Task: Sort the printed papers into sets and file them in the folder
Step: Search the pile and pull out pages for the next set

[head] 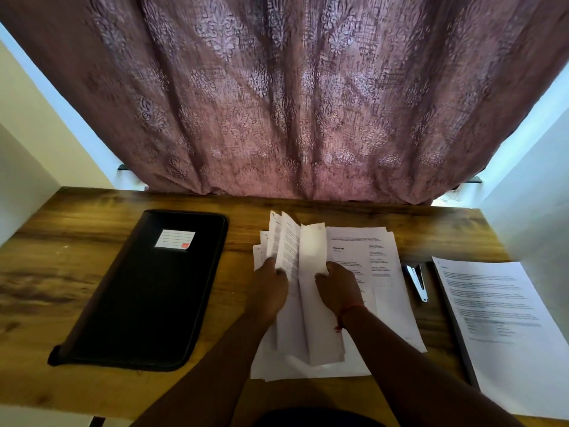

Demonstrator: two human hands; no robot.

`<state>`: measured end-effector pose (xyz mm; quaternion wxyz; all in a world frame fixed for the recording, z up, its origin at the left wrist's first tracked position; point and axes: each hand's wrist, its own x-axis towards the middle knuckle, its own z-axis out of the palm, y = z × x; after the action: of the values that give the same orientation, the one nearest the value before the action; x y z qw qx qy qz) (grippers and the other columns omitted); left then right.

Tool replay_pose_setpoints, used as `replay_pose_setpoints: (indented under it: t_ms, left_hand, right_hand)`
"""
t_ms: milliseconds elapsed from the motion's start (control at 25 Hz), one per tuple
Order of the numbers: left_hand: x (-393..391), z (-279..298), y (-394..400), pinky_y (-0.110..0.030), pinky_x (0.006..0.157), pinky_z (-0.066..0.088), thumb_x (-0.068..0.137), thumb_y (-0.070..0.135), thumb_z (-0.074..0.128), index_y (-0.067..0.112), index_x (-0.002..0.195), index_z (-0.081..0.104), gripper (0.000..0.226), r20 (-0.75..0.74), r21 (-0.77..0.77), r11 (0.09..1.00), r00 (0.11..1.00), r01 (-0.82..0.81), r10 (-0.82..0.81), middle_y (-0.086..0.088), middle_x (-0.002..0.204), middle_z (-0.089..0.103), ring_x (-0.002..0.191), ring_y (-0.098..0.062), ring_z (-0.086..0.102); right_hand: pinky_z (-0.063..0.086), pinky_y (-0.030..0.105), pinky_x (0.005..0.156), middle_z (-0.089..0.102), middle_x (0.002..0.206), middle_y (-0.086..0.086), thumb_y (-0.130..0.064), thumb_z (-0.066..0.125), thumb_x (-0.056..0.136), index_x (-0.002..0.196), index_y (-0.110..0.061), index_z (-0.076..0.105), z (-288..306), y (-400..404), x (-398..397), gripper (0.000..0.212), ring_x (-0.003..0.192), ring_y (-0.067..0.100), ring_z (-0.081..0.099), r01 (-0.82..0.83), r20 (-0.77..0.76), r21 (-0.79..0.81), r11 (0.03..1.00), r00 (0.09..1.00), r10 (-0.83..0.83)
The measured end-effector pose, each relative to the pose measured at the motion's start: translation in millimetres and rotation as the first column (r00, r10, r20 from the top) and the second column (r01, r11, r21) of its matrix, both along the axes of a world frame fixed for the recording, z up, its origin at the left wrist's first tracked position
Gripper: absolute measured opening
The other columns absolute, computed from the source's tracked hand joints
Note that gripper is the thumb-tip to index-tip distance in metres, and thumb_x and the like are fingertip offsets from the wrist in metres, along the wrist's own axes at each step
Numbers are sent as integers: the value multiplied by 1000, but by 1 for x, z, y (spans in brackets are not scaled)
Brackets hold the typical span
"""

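A loose pile of white printed papers (pixel 363 257) lies in the middle of the brown wood-grain table (pixel 61 272), its sheets fanned and uneven. Several sheets at the pile's left side stand lifted on edge, curled upward. The left hand (pixel 271 291) grips one raised bundle of these sheets, fingers curled round its edge. The right hand (pixel 337 288) pinches another upright white sheet (pixel 312 254) just beside it, fingers bent round the paper. A thin red thread wristband (pixel 348 312) circles the right wrist. The topmost flat page shows the bold heading "Transcript".

Left of the pile, apart from it, rests a closed black zip folder with a small white label (pixel 147 291). Right of the pile lies a black and silver stapler (pixel 417 282), and beyond it a second stack of printed white pages (pixel 505 334) reaches the table's right edge. A mauve patterned curtain (pixel 277 87) hangs behind the table
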<state>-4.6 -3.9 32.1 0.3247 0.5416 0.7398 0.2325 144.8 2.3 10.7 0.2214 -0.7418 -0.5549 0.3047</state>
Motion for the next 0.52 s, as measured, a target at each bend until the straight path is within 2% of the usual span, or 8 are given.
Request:
replay_pose_setpoints:
  t_ms: [80, 160, 280, 360, 440, 520]
  left_hand:
    - [-5, 27, 6, -40, 95, 55, 103, 25, 45, 18, 144, 44, 41, -21, 65, 998, 1000, -9, 10, -7, 144, 53, 119, -28, 59]
    - [-13, 63, 13, -33, 85, 53, 102, 22, 43, 15, 137, 49, 36, -147, 155, 985, 988, 73, -50, -10, 126, 63, 101, -25, 63]
    - [-19, 112, 14, -37, 72, 45, 100, 25, 40, 12, 120, 50, 26, -279, 323, 934, 959, 151, -59, -8, 97, 62, 88, -28, 60]
    - [-15, 130, 9, -40, 70, 52, 101, 26, 41, 11, 117, 50, 24, -315, 448, 872, 948, 196, -51, -10, 100, 64, 85, -28, 63]
    - [-10, 135, 2, -37, 66, 56, 102, 25, 43, 13, 115, 51, 19, -231, 590, 786, 972, 183, -53, -9, 105, 68, 79, -22, 64]
    - [-8, 135, -1, -24, 70, 54, 104, 25, 44, 16, 117, 53, 19, 2, 656, 753, 999, 36, -50, -2, 111, 67, 85, -12, 62]
  right_hand:
    - [45, 36, 100, 63, 125, 10, -24, 52, 96, 127, -10, 58, 3, 2, 3, 34, 114, 27, 58, -1, 21, -7, 1000, 1000, 1]
    - [46, 36, 99, 63, 124, 11, -23, 52, 95, 127, -10, 58, 4, 4, 2, 35, 113, 27, 58, -18, 30, -30, 999, 999, 19]
    - [47, 34, 96, 63, 120, 12, -23, 54, 94, 121, -8, 59, 6, 6, -1, 31, 111, 27, 58, -122, 70, -65, 990, 989, 127]
    - [47, 36, 96, 64, 120, 12, -25, 55, 93, 120, -9, 60, 9, 7, -1, 31, 112, 29, 59, -187, 65, -69, 980, 979, 191]
    - [49, 37, 96, 66, 118, 9, -27, 57, 94, 120, -12, 62, 14, 5, 1, 30, 109, 28, 61, -207, 5, -50, 977, 978, 208]
    - [51, 35, 91, 68, 111, 6, -32, 57, 95, 115, -12, 64, 19, 3, 6, 28, 103, 26, 63, -192, -9, -19, 981, 981, 192]
